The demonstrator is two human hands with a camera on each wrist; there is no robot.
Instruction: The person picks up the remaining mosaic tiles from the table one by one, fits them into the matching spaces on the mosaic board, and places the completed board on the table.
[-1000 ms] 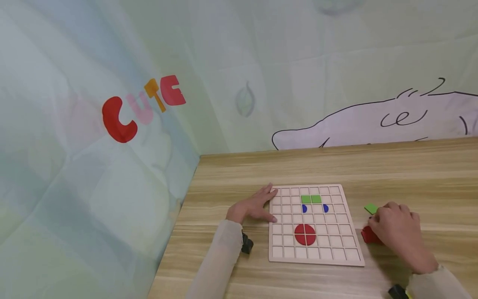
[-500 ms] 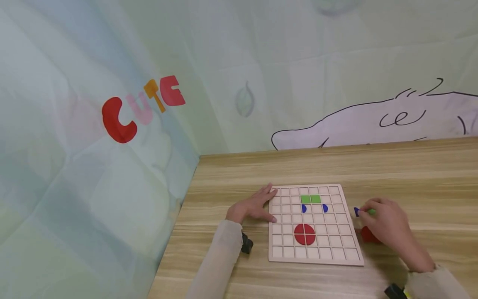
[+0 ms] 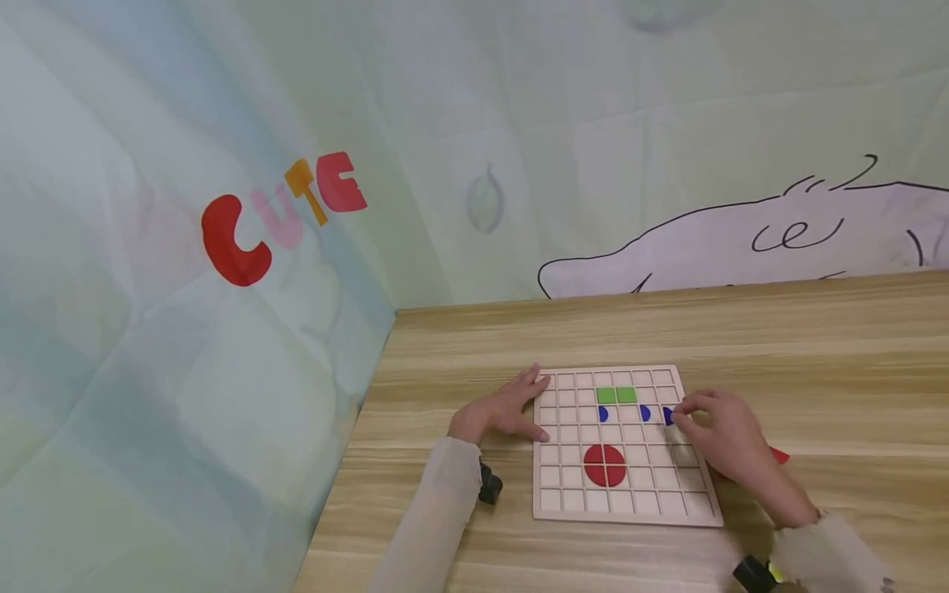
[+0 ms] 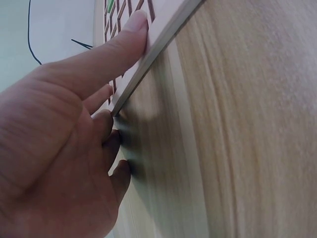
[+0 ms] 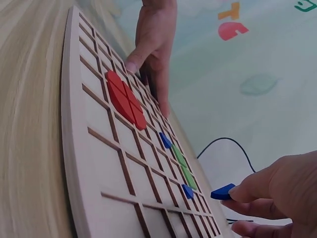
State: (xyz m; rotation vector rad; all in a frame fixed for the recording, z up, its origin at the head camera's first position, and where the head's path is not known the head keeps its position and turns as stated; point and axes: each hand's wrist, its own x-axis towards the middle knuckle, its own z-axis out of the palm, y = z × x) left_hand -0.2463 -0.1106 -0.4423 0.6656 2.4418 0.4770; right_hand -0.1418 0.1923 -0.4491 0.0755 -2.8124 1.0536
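Note:
A pale square grid board (image 3: 647,502) lies flat on the table. My left hand (image 3: 502,409) is spread at its left edge; in the left wrist view the thumb (image 4: 111,57) rests on the board's top. Between thumb and fingers of my right hand (image 3: 726,436) a small flat blue piece (image 3: 669,417) is pinched, held over the board's right columns and clear of the surface in the right wrist view. Set in the grid are two green squares (image 3: 626,395), two blue half-round pieces (image 3: 645,413) and a red circle (image 3: 615,455) of several quarter pieces.
A red piece (image 3: 778,455) shows on the wooden table (image 3: 474,338) right of the board, partly hidden behind my right hand. A printed cloth backdrop (image 3: 445,206) rises along the table's back and left sides.
My right hand has lifted the blue piece from beside the loose pieces and carried it left over the board. The left hand and the pieces in the grid have stayed put.

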